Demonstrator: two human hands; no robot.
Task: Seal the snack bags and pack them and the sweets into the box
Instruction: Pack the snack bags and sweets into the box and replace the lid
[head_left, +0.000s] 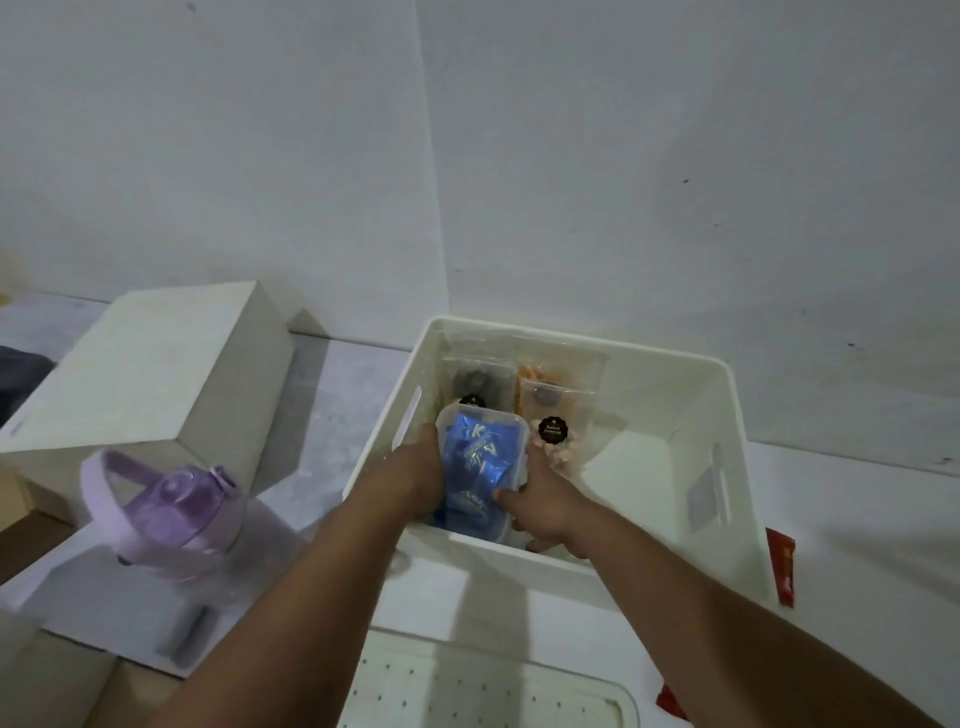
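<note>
Nearest, below the wrists, a perforated white lid (483, 686) lies flat on the bench (857, 519), likely the box's cover. Both forearms reach over the box's near wall.

Left hand (415, 467) clamps the left side of a clear tub (480, 467) full of blue-wrapped sweets; right hand (545, 506) grips its right side, thumb on top, fingers curled under the near corner. Both are closed on the tub, holding it tilted, near end higher, inside the white box (727, 415) against its left wall.

Just beyond the fingertips stand two snack bags: a dark one (475, 382) to the far left and an orange-and-cream one (553, 415) with a round black label, which the tub's far right corner seems to touch. Whether the bags are sealed can't be told from here.

Step looks like seating the tub. To do it well: lower it level, slide it back to the near-left corner, and keep it off the bags so they don't crush or tip. Slip the right fingers out from under only once the base rests. The space right of the hands is free for more.

Left of the left hand, outside the box: a purple bottle (166, 509) and, farther off, a cream block (156, 374). Right of the box, a red packet (783, 566) waits on the bench, probably still to pack.
</note>
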